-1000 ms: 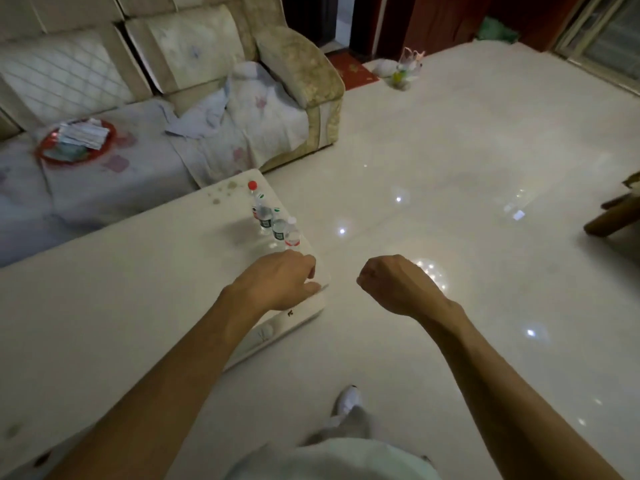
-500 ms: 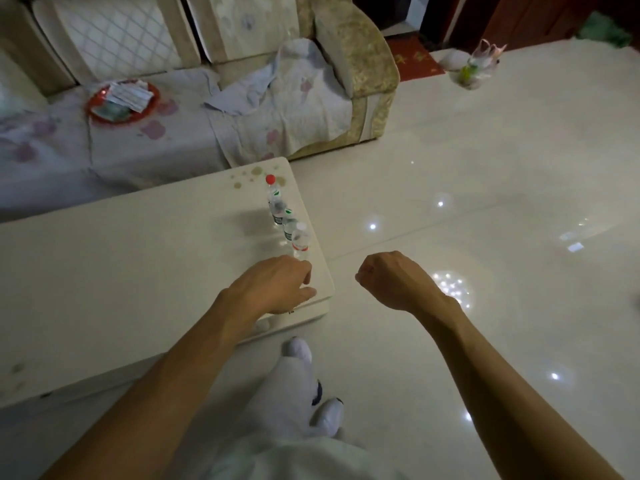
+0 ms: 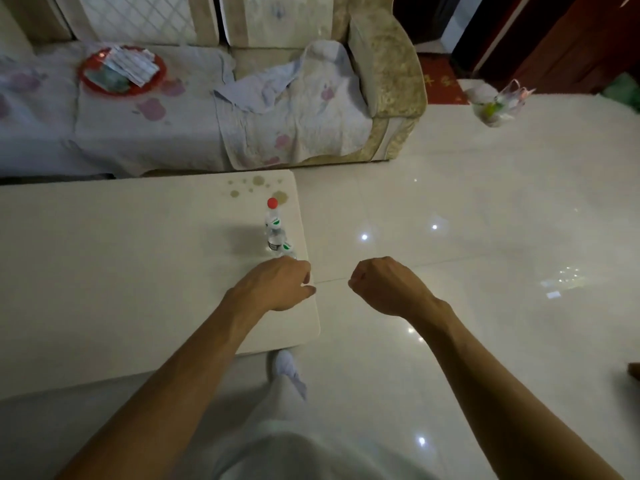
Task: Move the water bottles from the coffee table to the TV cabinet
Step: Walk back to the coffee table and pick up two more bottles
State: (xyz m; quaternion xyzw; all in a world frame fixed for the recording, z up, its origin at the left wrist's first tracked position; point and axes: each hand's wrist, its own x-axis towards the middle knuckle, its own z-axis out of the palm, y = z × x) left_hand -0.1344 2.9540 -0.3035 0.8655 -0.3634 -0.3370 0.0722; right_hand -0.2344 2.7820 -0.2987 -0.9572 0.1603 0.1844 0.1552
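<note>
The water bottles stand in a tight row near the right edge of the pale tabletop, one behind the other, with a red cap on the far one. How many there are in the row is hard to say, since the near end is hidden.

The left hand hangs over the tabletop right at the near end of that row, palm down, fingers loosely curled and gripping nothing. It covers the closest bottle, so I cannot tell whether it touches it. The right hand is out over the glossy white floor, just off the table's right edge, closed into an empty fist, knuckles turned toward the left hand.

Brownish spots mark the tabletop's far right corner, just beyond the red cap. Behind the table sits a beige sofa draped in a floral cover, with a red tray of papers on the seat. A white shoe shows on the floor below the table's near corner.
</note>
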